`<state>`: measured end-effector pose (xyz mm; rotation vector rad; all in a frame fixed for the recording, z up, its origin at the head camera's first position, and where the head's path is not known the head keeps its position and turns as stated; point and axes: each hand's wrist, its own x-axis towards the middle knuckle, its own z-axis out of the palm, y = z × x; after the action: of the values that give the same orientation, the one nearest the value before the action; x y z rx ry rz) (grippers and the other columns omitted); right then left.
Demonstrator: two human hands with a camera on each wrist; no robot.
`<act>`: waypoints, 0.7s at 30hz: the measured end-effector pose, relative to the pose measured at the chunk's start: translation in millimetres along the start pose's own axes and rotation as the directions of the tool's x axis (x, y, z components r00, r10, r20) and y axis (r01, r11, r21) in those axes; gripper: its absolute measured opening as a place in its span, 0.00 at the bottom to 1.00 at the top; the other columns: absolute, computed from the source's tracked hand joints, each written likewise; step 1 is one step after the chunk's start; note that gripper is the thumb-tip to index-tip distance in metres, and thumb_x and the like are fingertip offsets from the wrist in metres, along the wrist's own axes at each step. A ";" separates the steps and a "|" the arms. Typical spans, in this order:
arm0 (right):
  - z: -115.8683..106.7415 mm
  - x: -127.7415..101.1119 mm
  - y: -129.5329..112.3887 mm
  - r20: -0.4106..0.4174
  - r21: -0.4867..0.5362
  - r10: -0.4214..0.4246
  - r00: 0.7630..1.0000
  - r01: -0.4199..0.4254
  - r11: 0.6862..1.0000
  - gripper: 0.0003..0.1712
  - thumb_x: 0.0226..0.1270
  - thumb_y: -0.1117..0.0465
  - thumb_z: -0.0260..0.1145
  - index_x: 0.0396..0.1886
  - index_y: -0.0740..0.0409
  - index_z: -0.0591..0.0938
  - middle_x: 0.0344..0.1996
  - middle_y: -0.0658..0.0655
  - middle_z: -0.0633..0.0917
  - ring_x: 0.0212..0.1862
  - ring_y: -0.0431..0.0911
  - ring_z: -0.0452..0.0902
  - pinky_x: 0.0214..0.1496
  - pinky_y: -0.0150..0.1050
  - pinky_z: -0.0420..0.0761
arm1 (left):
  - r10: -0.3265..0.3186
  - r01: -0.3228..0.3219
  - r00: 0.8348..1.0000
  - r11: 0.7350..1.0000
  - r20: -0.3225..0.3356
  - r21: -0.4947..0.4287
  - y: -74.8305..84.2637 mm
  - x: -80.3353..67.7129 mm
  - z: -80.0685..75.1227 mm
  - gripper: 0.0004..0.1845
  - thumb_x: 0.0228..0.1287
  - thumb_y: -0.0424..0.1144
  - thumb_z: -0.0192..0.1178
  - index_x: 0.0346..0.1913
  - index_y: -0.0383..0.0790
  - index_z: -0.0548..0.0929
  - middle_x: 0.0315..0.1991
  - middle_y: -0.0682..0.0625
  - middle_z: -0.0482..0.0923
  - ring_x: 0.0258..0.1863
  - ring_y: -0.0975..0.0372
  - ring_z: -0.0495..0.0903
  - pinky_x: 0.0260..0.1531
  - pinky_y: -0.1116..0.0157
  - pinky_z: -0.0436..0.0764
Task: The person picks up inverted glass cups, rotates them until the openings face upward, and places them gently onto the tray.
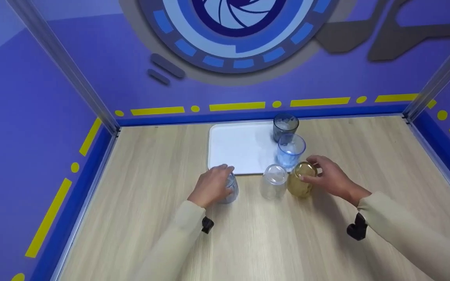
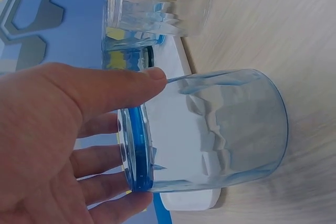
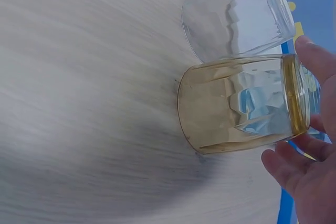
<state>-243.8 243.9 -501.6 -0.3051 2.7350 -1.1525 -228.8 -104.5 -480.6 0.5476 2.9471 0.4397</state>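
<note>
My left hand (image 1: 224, 182) grips a pale blue glass (image 1: 231, 190) that stands on the wooden table just in front of the white tray (image 1: 233, 150). In the left wrist view the thumb lies on the top edge of this pale blue glass (image 2: 220, 129) and the fingers (image 2: 113, 182) curl round its far side. My right hand (image 1: 310, 172) holds the top of an amber glass (image 1: 301, 183). In the right wrist view the amber glass (image 3: 236, 103) stands between thumb and fingers (image 3: 294, 166). A clear glass (image 1: 274, 181) stands right beside it.
A light blue glass (image 1: 290, 150) and a dark blue glass (image 1: 285, 125) stand on the tray's right side. The table (image 1: 248, 242) is walled in by purple panels at the back and both sides, with metal posts in the back corners.
</note>
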 end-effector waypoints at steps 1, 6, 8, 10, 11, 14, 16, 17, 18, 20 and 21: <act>0.9 0.2 -0.1 0.003 0.000 -0.004 1.000 0.004 1.000 0.41 0.59 0.46 0.71 0.64 0.65 0.68 0.59 0.66 0.74 0.59 0.59 0.72 0.53 0.50 0.79 | -0.001 0.001 1.000 1.000 -0.002 0.001 0.3 0.1 -0.1 0.30 0.55 0.39 0.69 0.63 0.41 0.75 0.60 0.44 0.77 0.57 0.53 0.78 0.51 0.53 0.81; 4.2 0.8 0.6 0.012 0.011 -0.002 1.000 0.002 1.000 0.39 0.59 0.48 0.71 0.63 0.64 0.69 0.57 0.66 0.75 0.56 0.57 0.72 0.51 0.46 0.78 | -0.023 0.023 1.000 1.000 0.010 -0.002 1.8 0.8 -0.7 0.30 0.55 0.40 0.69 0.63 0.42 0.76 0.61 0.44 0.76 0.58 0.53 0.78 0.53 0.52 0.80; 4.6 1.1 0.7 0.013 0.007 0.001 1.000 -0.001 1.000 0.38 0.59 0.49 0.71 0.62 0.63 0.69 0.57 0.65 0.75 0.55 0.56 0.72 0.51 0.46 0.77 | -0.029 0.029 0.999 1.000 0.017 -0.008 2.0 1.0 -0.7 0.30 0.56 0.40 0.69 0.63 0.42 0.76 0.61 0.45 0.76 0.58 0.53 0.78 0.54 0.53 0.80; 4.7 1.2 0.4 0.012 -0.003 0.001 1.000 -0.001 1.000 0.37 0.59 0.49 0.71 0.62 0.64 0.69 0.56 0.65 0.75 0.55 0.56 0.72 0.52 0.47 0.76 | -0.026 0.026 1.000 1.000 0.016 -0.014 2.1 1.0 -0.2 0.30 0.56 0.39 0.69 0.63 0.42 0.76 0.61 0.45 0.77 0.58 0.54 0.78 0.53 0.53 0.80; 4.7 1.3 0.2 0.012 -0.011 0.000 1.000 0.000 1.000 0.38 0.59 0.49 0.71 0.62 0.64 0.69 0.56 0.65 0.75 0.55 0.56 0.72 0.52 0.47 0.76 | -0.022 0.022 1.000 1.000 0.014 -0.016 2.2 1.0 0.0 0.29 0.56 0.39 0.69 0.63 0.42 0.76 0.60 0.45 0.77 0.57 0.54 0.78 0.52 0.53 0.81; 4.5 1.4 -0.5 0.011 -0.034 0.003 1.000 -0.003 0.999 0.38 0.59 0.49 0.72 0.63 0.64 0.69 0.56 0.66 0.75 0.55 0.57 0.72 0.52 0.48 0.76 | -0.008 0.008 1.000 1.000 0.007 -0.020 2.1 1.0 0.6 0.29 0.56 0.39 0.68 0.62 0.41 0.76 0.57 0.46 0.78 0.55 0.55 0.79 0.48 0.53 0.82; 4.4 1.4 -1.2 0.012 -0.045 0.007 1.000 -0.007 0.999 0.39 0.59 0.49 0.72 0.63 0.65 0.68 0.57 0.66 0.75 0.56 0.57 0.72 0.53 0.49 0.77 | -0.003 0.003 1.000 1.000 0.007 -0.020 2.2 1.1 0.8 0.28 0.56 0.38 0.68 0.62 0.41 0.77 0.57 0.46 0.79 0.54 0.55 0.80 0.47 0.54 0.83; 4.4 1.4 -1.5 0.014 -0.052 0.009 1.000 -0.009 0.999 0.39 0.59 0.49 0.72 0.63 0.65 0.68 0.57 0.66 0.75 0.56 0.58 0.72 0.53 0.49 0.77 | -0.002 0.002 1.000 1.000 0.005 -0.021 2.4 1.1 0.6 0.28 0.56 0.38 0.68 0.62 0.41 0.77 0.56 0.47 0.79 0.53 0.55 0.80 0.46 0.54 0.83; 4.5 1.5 -2.1 0.014 -0.053 0.010 1.000 -0.009 0.999 0.39 0.59 0.49 0.72 0.63 0.65 0.68 0.57 0.66 0.75 0.56 0.58 0.72 0.53 0.50 0.77 | -0.003 0.003 1.000 1.000 0.007 -0.022 2.6 1.2 0.5 0.28 0.56 0.38 0.68 0.62 0.41 0.77 0.56 0.47 0.79 0.53 0.55 0.80 0.46 0.54 0.83; 4.9 1.7 -3.7 0.017 -0.051 0.008 1.000 -0.007 0.999 0.39 0.59 0.50 0.72 0.63 0.65 0.68 0.57 0.67 0.75 0.57 0.58 0.72 0.54 0.51 0.77 | -0.008 0.009 1.000 1.000 0.014 -0.025 3.3 1.5 -0.1 0.28 0.56 0.38 0.68 0.62 0.41 0.76 0.56 0.47 0.79 0.53 0.55 0.80 0.47 0.54 0.82; 5.2 2.0 -4.4 0.020 -0.049 0.006 1.000 -0.005 0.999 0.39 0.59 0.50 0.72 0.63 0.65 0.68 0.58 0.67 0.75 0.57 0.59 0.72 0.54 0.51 0.77 | -0.014 0.014 1.000 1.000 0.021 -0.026 3.8 1.8 -0.5 0.28 0.56 0.38 0.68 0.62 0.41 0.76 0.56 0.46 0.79 0.54 0.55 0.80 0.48 0.54 0.82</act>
<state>-244.0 236.8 -502.1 -0.3130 2.7482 -1.0766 -229.3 -100.5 -479.1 0.5248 2.9190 0.4670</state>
